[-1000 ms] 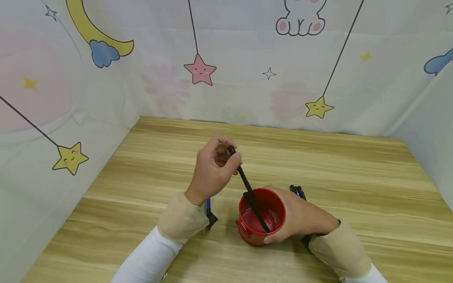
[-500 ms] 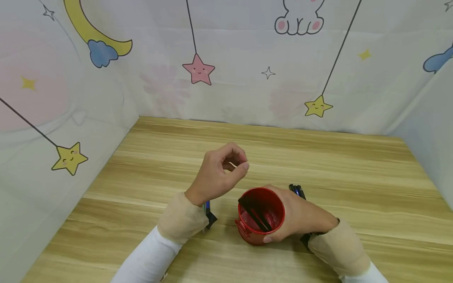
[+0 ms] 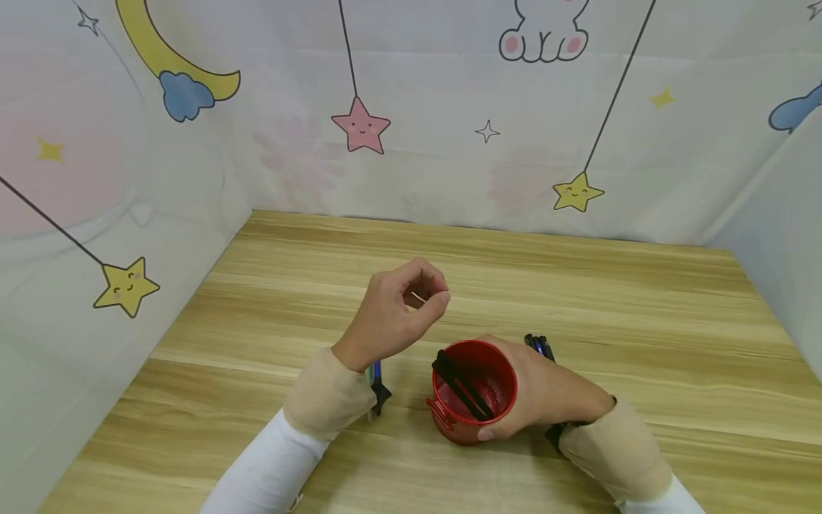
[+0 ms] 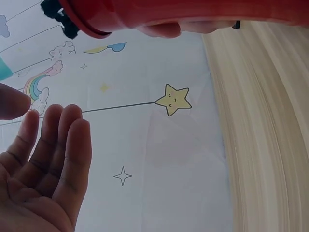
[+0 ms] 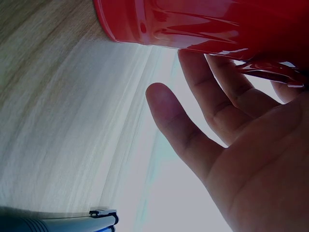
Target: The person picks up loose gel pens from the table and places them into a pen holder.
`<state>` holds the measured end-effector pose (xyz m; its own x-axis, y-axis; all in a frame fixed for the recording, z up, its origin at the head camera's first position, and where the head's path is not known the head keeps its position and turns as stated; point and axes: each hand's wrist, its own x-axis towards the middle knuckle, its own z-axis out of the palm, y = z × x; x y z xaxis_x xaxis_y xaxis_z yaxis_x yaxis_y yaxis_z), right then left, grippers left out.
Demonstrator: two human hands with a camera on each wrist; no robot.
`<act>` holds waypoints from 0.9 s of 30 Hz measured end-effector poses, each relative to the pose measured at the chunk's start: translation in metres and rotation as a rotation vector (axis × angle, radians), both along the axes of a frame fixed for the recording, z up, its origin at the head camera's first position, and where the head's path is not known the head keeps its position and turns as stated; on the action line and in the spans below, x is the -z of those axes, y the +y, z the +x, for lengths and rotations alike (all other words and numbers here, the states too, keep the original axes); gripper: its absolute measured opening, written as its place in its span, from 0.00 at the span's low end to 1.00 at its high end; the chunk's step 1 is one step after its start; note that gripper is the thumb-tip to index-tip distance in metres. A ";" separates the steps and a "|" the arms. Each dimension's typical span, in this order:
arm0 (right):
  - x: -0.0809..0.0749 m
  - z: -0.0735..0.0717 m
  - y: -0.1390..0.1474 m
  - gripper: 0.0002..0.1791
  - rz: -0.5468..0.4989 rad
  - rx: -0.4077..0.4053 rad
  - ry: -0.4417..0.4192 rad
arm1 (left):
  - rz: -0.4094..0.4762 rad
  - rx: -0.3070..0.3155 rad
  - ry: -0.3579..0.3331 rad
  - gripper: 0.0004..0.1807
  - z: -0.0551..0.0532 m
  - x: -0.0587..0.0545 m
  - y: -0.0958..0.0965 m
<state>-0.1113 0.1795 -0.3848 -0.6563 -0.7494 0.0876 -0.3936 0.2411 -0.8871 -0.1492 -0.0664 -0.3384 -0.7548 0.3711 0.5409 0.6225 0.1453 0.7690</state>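
Observation:
My right hand (image 3: 542,389) grips the side of a small red metal bucket (image 3: 459,430), thumb along the near side. In the right wrist view, the fingers (image 5: 203,82) curve round the red wall. Inside the bucket, black pen-like sticks (image 3: 472,392) lean side by side, their upper ends at the left rim. Their dark ends (image 4: 63,19) jut past the rim in the left wrist view. My left hand (image 3: 401,314) hovers up and left of the bucket with loosely bent fingers and nothing in it. The left wrist view shows its thumb apart from the fingers.
Several pens (image 3: 541,346) lie behind the right hand, partly hidden. By the left wrist lie blue and green pens (image 3: 377,371), partly covered by the wrist. A wooden table (image 3: 642,307) bears everything. Cloth walls (image 3: 437,178) with printed stars enclose its back and sides.
My left hand has let go of a black stick, which now leans in the bucket beside another. The hand has since stayed nearly still. The right hand and bucket have hardly moved.

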 end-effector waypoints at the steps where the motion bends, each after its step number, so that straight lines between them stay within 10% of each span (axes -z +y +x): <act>1: 0.000 0.000 0.000 0.45 -0.001 0.000 -0.002 | -0.007 -0.004 -0.002 0.02 0.000 0.000 -0.001; 27: 0.000 0.004 -0.004 0.44 -0.023 -0.003 -0.046 | -0.298 -0.173 -0.109 0.02 0.001 0.004 -0.009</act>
